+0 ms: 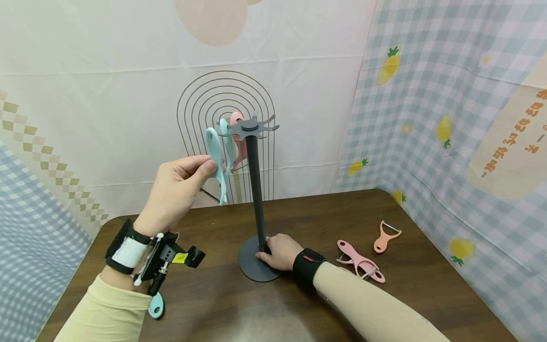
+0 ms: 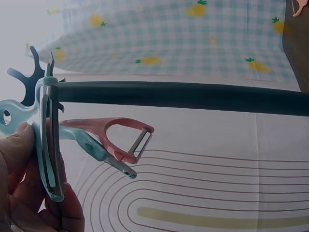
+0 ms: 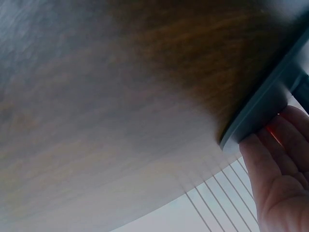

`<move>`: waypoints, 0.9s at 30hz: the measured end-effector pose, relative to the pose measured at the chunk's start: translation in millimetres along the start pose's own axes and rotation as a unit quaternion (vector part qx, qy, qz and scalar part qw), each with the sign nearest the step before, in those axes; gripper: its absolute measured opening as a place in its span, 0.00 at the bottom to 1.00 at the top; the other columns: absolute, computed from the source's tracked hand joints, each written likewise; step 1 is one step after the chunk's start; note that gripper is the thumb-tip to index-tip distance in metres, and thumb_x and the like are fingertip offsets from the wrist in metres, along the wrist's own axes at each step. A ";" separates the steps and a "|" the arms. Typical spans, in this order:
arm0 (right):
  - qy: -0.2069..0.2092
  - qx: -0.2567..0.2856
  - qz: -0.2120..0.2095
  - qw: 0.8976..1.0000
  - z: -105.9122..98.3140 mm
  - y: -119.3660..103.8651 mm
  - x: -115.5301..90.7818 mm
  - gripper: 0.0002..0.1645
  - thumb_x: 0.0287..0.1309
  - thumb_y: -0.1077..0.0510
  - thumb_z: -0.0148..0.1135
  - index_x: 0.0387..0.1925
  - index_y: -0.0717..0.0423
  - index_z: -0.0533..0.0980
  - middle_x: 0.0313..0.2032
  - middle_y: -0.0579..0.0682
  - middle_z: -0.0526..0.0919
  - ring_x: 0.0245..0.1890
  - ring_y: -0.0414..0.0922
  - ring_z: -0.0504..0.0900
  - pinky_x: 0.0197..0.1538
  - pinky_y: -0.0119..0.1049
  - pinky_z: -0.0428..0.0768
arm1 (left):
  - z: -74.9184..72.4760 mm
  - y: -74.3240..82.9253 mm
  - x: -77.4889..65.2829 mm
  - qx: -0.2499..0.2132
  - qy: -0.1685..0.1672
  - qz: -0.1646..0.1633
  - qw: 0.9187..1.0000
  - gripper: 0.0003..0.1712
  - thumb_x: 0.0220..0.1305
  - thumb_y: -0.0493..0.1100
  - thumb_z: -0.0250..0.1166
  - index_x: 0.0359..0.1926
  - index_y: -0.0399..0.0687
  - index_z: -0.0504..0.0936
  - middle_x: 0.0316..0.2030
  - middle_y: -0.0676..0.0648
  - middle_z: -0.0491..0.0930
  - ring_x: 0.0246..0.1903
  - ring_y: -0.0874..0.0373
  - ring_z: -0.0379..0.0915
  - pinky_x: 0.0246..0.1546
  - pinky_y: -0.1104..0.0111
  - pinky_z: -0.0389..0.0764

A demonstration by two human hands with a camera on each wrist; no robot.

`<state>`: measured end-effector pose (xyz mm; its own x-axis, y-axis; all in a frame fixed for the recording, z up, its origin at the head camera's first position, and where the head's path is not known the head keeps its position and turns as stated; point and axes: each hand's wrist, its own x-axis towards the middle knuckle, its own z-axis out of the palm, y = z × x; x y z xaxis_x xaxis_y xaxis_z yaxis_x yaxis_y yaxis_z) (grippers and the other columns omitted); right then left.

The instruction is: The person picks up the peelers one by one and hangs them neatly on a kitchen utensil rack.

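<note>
My left hand (image 1: pixel 181 183) pinches a light-blue peeler (image 1: pixel 215 152) beside a hook at the left of the dark grey stand (image 1: pixel 255 190); whether the hook passes through it is unclear. Just behind it hangs a second light-blue peeler (image 1: pixel 226 142), and beyond that a pink peeler (image 1: pixel 241 149). In the left wrist view, the held peeler (image 2: pixel 48 145) appears edge-on in front of the fingers. Down at the stand's round base (image 1: pixel 252 266), my right hand (image 1: pixel 282 251) holds the foot of the pole, its thumb on the base. The right wrist view shows those fingers against the base (image 3: pixel 263 106).
Pink peelers (image 1: pixel 361 261) lie crossed on the brown table (image 1: pixel 205 285) at the right, partly overlapping. An orange peeler (image 1: pixel 386 236) lies farther back. Near the left sleeve is a light-blue handle (image 1: pixel 156 306), partly hidden. Patterned cloth (image 1: pixel 299 95) hangs behind the table.
</note>
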<state>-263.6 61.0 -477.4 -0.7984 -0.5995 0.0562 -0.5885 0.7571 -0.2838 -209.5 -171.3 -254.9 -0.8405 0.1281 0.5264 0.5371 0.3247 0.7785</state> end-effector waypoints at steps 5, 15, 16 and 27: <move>-0.003 0.002 -0.001 1.000 -0.9 -1.1 -0.3 0.21 0.61 0.40 0.57 0.36 0.55 0.80 0.15 0.43 0.74 0.16 0.36 0.70 0.22 0.29 0.66 | 0.8 -0.2 1.2 0.007 0.004 -0.003 1.000 0.19 0.68 0.48 0.58 0.50 0.40 0.83 0.36 0.56 0.86 0.43 0.58 0.80 0.46 0.75 0.78; -0.004 0.005 0.003 1.000 -1.0 -1.4 -0.1 0.21 0.61 0.40 0.58 0.33 0.54 0.79 0.15 0.43 0.73 0.16 0.36 0.70 0.22 0.28 0.65 | 4.1 -1.5 3.1 0.009 0.001 -0.005 1.000 0.18 0.67 0.48 0.59 0.51 0.42 0.83 0.39 0.48 0.87 0.42 0.59 0.80 0.46 0.76 0.79; -0.004 0.005 0.003 1.000 -1.1 -1.5 0.0 0.21 0.61 0.40 0.58 0.33 0.54 0.79 0.15 0.43 0.73 0.16 0.36 0.70 0.22 0.28 0.65 | 4.3 -1.7 3.1 0.008 0.001 -0.006 1.000 0.18 0.67 0.48 0.59 0.51 0.42 0.83 0.39 0.48 0.87 0.42 0.59 0.80 0.46 0.76 0.79; 0.000 0.005 0.002 1.000 -1.6 -1.2 0.1 0.20 0.61 0.41 0.58 0.32 0.54 0.79 0.14 0.43 0.72 0.16 0.36 0.69 0.21 0.28 0.63 | 8.4 -2.0 4.9 0.011 -0.002 -0.003 1.000 0.18 0.67 0.49 0.59 0.50 0.43 0.83 0.41 0.46 0.86 0.43 0.59 0.79 0.44 0.75 0.79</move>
<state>-263.1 60.4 -475.5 -0.8010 -0.5962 0.0541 -0.5834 0.7571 -0.2940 -215.3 -163.5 -256.7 -0.8437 0.1304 0.5208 0.5310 0.3458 0.7736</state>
